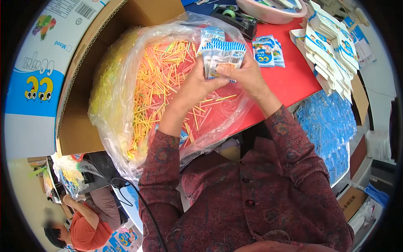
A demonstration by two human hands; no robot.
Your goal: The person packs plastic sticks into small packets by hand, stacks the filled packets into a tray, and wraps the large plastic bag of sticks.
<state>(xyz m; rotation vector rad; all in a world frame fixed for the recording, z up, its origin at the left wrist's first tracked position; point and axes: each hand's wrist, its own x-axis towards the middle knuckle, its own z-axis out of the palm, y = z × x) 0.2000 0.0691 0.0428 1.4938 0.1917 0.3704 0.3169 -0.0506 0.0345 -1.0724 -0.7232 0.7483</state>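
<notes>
Both hands are together over the red tabletop, gripping a fanned stack of small blue-and-white sachets (226,53) with striped ends. My left hand (197,84) is closed around the stack's left side, its fingers partly hidden behind it. From the right, my right hand (247,74) pinches the sachets, thumb across their front. More sachets (211,33) of the same kind show just behind the stack; whether they are also held I cannot tell. Beneath my left forearm, a clear plastic bag (119,63) lies spread open, with many thin yellow and pink sticks (157,80) in it.
A small pile of sachets (265,52) lies right of my hands. Beyond are a black tape dispenser (235,21), a pink basin (273,14) and stacked white cartons (329,46). A cardboard box (79,105) stands left. Blue packaging (327,122) fills a tub at right. Another person (90,222) sits lower left.
</notes>
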